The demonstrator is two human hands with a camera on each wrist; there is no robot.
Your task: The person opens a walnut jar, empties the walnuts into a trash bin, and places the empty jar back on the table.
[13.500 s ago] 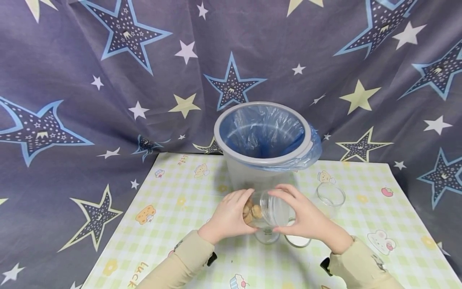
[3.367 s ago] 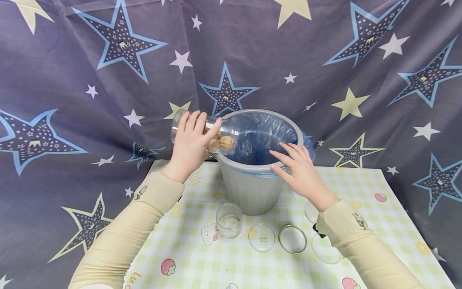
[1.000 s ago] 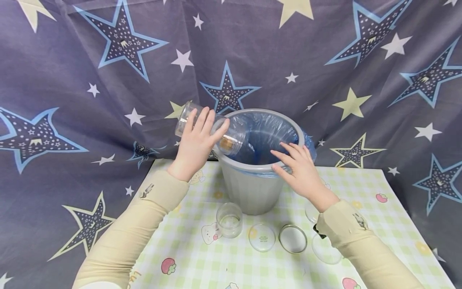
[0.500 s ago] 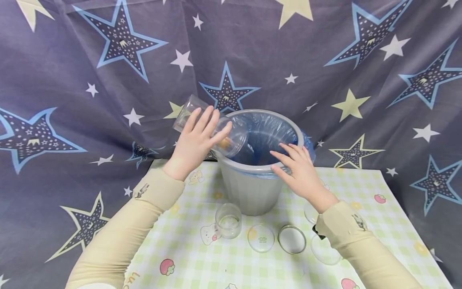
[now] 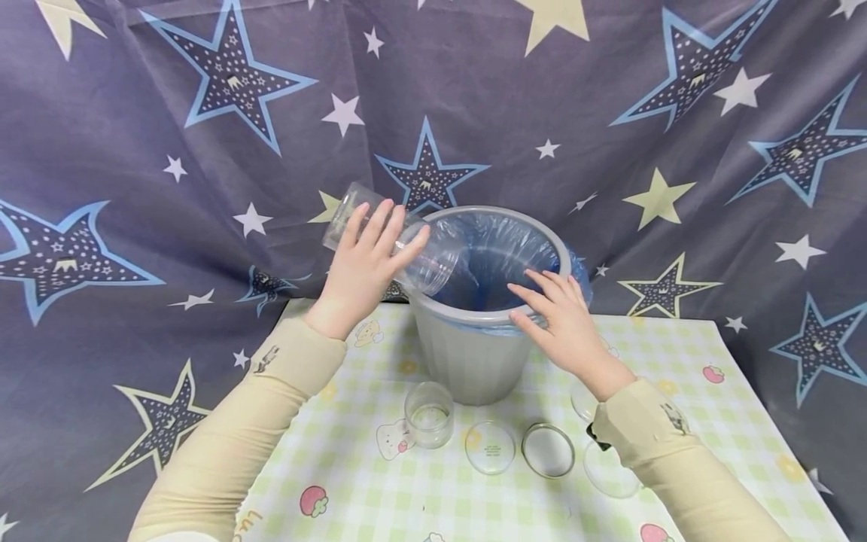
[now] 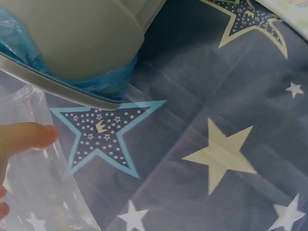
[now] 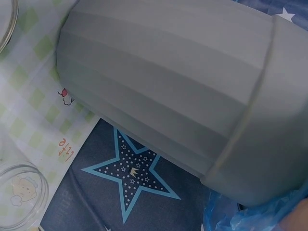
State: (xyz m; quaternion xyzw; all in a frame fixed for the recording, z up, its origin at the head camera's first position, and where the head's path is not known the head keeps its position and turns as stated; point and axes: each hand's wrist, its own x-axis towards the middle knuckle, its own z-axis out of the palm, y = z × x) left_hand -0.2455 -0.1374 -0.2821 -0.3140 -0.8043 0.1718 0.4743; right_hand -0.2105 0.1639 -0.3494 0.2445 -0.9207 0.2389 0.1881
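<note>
My left hand (image 5: 366, 260) grips a clear jar (image 5: 433, 260), tilted with its mouth down over the left rim of the grey bin (image 5: 474, 361). No brown pieces show in the jar now. In the left wrist view, the thumb lies along the clear jar (image 6: 43, 192) beside the bin's rim (image 6: 62, 91). A blue plastic bag (image 5: 508, 248) lines the bin and folds over its edge. My right hand (image 5: 562, 324) rests at the front right rim with its fingers spread. The right wrist view shows mostly the bin's ribbed side (image 7: 168, 82).
On the checked tablecloth (image 5: 379, 497) stand a clear jar (image 5: 430, 421), a clear lid (image 5: 491, 461) and a metal-rimmed lid (image 5: 548, 450). Another clear disc (image 5: 606, 474) lies near the right sleeve, which partly hides a second clear jar (image 5: 581, 399). A star-patterned curtain (image 5: 284, 188) hangs behind.
Brown round pieces, walnut-like, were in the held jar and are gone from it now. The left hand tipped the jar more steeply. The right hand has stayed at the rim in recent frames.
</note>
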